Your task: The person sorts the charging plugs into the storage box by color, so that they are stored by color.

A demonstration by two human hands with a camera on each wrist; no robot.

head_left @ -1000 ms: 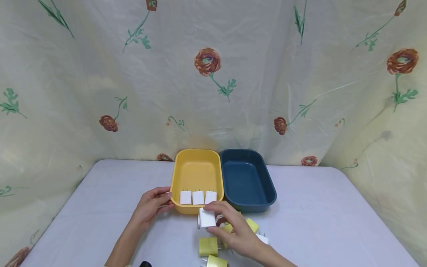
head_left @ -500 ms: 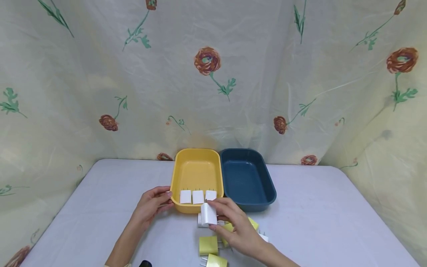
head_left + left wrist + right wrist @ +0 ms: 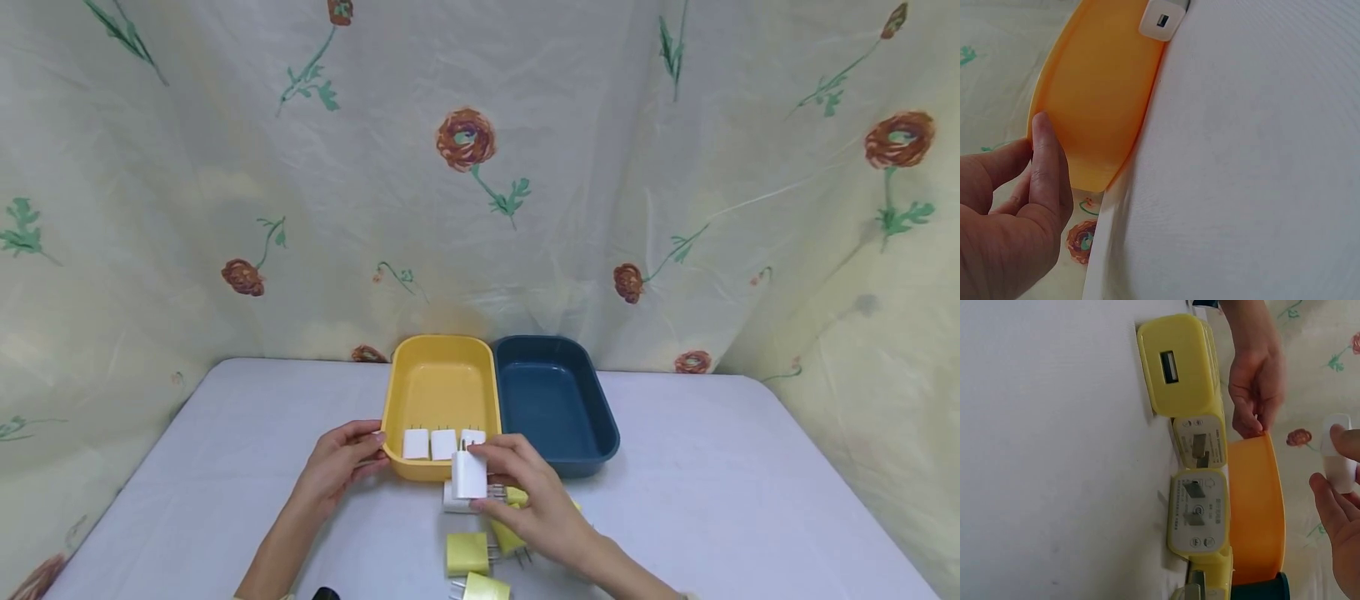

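My right hand [image 3: 536, 500] pinches a white USB charger [image 3: 469, 476] between thumb and fingers, prongs pointing away, just in front of the yellow tray [image 3: 442, 392]. Its white side also shows in the right wrist view, where the hand [image 3: 1342, 531] is at the right edge. With my left hand [image 3: 341, 467] I grip the tray's near left corner; the left wrist view shows thumb and fingers at its rim. Inside the tray, three white chargers [image 3: 416, 445] stand in a row along the near wall. Another white charger [image 3: 456, 498] lies on the table, partly hidden behind the held one.
Several yellow chargers [image 3: 467, 554] lie in a loose group below the trays, some under my right hand. A dark blue tray [image 3: 555, 408] stands against the yellow one's right side. Behind the white table [image 3: 697, 475] hangs a flowered curtain [image 3: 562, 200].
The white charger in my right hand has been turned so its prongs point away, and it has risen slightly towards the yellow tray's near edge. My left hand keeps its hold on the tray.
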